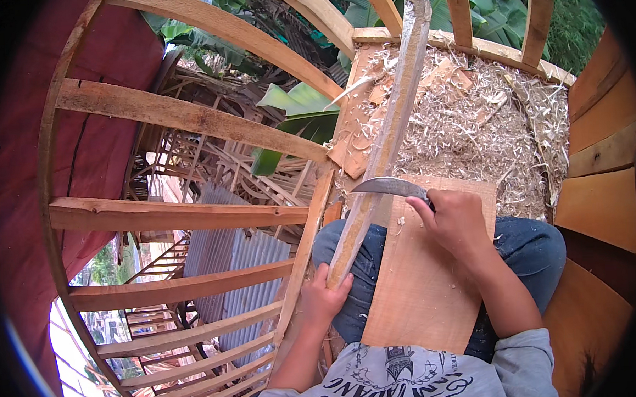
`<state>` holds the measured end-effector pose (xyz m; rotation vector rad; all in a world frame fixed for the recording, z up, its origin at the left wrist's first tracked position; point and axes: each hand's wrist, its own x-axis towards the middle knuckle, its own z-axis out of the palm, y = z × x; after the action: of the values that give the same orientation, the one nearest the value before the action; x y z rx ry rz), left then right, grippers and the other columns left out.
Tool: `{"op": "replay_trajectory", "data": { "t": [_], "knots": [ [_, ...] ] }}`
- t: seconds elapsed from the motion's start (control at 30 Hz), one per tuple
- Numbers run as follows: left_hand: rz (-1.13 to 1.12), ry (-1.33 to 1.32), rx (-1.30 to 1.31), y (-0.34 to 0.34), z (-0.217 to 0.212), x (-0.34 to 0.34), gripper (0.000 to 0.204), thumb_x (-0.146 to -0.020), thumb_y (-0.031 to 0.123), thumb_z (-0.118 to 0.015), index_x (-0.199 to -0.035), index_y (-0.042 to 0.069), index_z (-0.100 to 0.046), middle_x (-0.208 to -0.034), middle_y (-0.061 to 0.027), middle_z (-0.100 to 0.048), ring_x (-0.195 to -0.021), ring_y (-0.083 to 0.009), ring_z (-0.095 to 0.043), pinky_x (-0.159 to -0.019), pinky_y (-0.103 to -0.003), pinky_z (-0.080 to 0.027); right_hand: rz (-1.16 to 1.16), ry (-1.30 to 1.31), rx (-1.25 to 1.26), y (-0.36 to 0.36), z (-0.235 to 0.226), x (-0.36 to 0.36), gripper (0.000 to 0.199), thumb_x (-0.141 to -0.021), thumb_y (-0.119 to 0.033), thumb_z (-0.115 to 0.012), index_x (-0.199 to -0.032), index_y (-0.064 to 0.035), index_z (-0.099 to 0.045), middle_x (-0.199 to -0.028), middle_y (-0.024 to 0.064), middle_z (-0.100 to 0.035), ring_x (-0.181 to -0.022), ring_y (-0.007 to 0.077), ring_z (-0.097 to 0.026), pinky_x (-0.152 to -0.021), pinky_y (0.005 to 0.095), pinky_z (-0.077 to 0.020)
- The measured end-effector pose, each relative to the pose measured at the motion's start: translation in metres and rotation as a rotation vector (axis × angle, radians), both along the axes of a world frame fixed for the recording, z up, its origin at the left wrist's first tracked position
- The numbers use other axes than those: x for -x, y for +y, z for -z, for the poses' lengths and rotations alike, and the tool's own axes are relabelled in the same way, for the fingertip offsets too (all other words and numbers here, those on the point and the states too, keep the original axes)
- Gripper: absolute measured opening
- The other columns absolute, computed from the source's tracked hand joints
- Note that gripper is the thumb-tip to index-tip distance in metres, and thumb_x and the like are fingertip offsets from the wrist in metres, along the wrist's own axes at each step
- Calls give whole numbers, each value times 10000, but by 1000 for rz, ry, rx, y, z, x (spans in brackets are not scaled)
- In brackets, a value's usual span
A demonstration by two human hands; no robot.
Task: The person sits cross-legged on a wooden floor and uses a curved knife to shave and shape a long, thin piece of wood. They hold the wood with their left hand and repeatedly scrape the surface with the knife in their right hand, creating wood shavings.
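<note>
Subject: 1 wooden pole [399,103], taken as the landmark, running from the person's lap toward the far end of the slatted frame.

Left grip [325,287]: closed around the near end of the pole, thumb on its upper side. Right grip [461,217]: closed on the handle of 1 curved knife [395,186], just right of the pole, thumb laid along the handle. The blade crosses the pole partway along; whether its edge bites the wood cannot be told.

A flat board [421,286] lies over the lap, right of the pole's near end. Curled shavings [464,135] cover the area right of the pole's far half.

Judgement on method: the step appears to be shaving the pole. Long, shallow strokes along the grain, at a low blade angle, should suit it. The pole needs firm bracing so it cannot roll. The left grip and the jeans [529,249] should stay out of the blade's path; a stroke drawn nearward should stop well short of both.
</note>
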<state>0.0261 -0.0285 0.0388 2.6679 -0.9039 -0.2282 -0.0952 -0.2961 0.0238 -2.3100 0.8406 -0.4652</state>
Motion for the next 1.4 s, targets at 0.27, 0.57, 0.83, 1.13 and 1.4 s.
{"op": "replay_trajectory", "data": {
  "t": [0.27, 0.57, 0.83, 1.13, 1.4],
  "knots": [
    [-30, 2, 20, -2, 1, 1, 391, -733, 374, -742, -800, 61, -519, -641, -193, -608, -635, -396, -629, -530, -445, -480, 194, -20, 12, -38, -5, 18, 510, -899, -442, -567, -608, -24, -603, -514, 158, -548, -479, 328, -571, -478, 422, -438],
    [-20, 29, 4, -5, 1, 2, 389, -744, 372, -738, -802, 55, -520, -654, -202, -619, -638, -391, -636, -530, -438, -482, -62, -11, 67, -4, 0, -1, 519, -891, -482, -549, -603, -55, -610, -514, 129, -577, -457, 281, -592, -459, 373, -452],
    [-36, 48, 40, -5, 4, 1, 372, -745, 343, -745, -798, 45, -529, -654, -205, -614, -642, -387, -639, -536, -434, -481, -111, -84, 28, 5, 10, -3, 518, -887, -475, -559, -605, -44, -610, -504, 133, -564, -454, 290, -583, -460, 379, -450],
    [-31, 27, 53, -7, 4, 1, 369, -746, 330, -744, -788, 39, -521, -636, -200, -597, -623, -385, -632, -536, -430, -478, -128, -140, 32, 13, 12, -4, 492, -894, -446, -564, -613, -46, -618, -518, 134, -577, -465, 291, -591, -459, 377, -451],
    [-7, 4, 34, -8, 5, 0, 362, -746, 316, -745, -787, 41, -514, -629, -201, -585, -614, -386, -624, -525, -433, -465, -169, -113, 32, 10, 18, -3, 498, -886, -446, -574, -606, -38, -625, -513, 148, -571, -478, 296, -599, -465, 376, -455]
  ]
}}
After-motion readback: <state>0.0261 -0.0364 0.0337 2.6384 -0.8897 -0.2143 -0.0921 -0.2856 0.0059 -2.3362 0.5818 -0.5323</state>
